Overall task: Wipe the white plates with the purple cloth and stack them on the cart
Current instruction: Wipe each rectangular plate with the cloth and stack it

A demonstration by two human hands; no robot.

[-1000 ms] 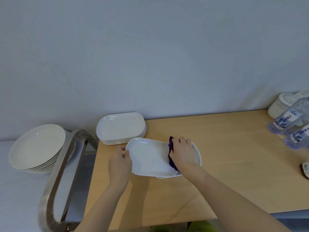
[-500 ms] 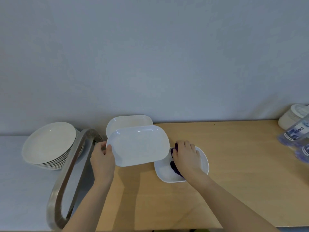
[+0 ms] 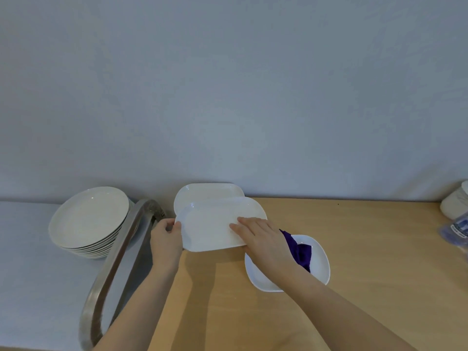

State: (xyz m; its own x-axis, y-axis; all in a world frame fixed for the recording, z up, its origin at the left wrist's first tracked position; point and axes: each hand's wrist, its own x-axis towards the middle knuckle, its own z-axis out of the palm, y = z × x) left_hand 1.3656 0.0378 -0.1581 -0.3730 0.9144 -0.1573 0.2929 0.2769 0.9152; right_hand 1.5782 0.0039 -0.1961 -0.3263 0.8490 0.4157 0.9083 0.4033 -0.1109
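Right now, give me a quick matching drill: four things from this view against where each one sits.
Things:
1. purple cloth
2. rectangular plate
3. round plate stack
4. left hand

Places:
A. grips the rectangular plate's left edge
B. lies in the plate on the wooden table
C. left of the metal handle
D. held over the rectangular stack by the wall

Pairs: 1-B, 2-D, 3-C, 4-A

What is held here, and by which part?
The left hand grips the white rectangular plate by its left rim; the right hand rests flat on its right end.

White plates, purple cloth
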